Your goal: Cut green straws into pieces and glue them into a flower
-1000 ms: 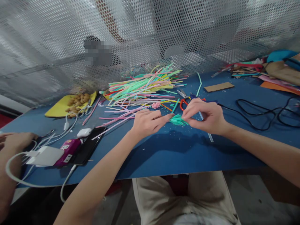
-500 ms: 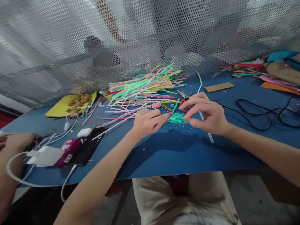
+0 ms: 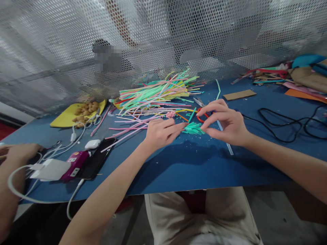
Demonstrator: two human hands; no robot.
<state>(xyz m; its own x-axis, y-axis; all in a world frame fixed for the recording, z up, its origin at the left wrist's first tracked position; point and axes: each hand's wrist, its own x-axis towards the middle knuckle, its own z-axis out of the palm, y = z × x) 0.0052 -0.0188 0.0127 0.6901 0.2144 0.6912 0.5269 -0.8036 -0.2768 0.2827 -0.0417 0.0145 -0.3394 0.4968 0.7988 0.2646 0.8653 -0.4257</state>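
Between my hands is a bunch of short teal pipe cleaner pieces point(image 3: 193, 128), held just above the blue table. My left hand point(image 3: 162, 133) pinches its left end with thumb and fingers. At its right end, my right hand point(image 3: 223, 122) has thumb and index fingertip pressed together on a piece. Red-handled scissors point(image 3: 200, 115) lie just behind, partly hidden by my right fingers. A small pink fuzzy cluster point(image 3: 170, 114) sits beyond my left hand, among long pink pipe cleaners point(image 3: 127, 128).
A large pile of coloured pipe cleaners point(image 3: 155, 92) lies behind. At left are a yellow sheet point(image 3: 61, 115) with brown lumps, a phone point(image 3: 95, 163), a charger point(image 3: 51, 170) with cables and another person's hand point(image 3: 20, 153). A clear glue stick point(image 3: 229, 148), cardboard strip point(image 3: 239, 95) and black cable point(image 3: 276, 136) are right.
Almost nothing differs. My right fingers have shifted very slightly at the right end of the teal bunch; my left hand stays in place.
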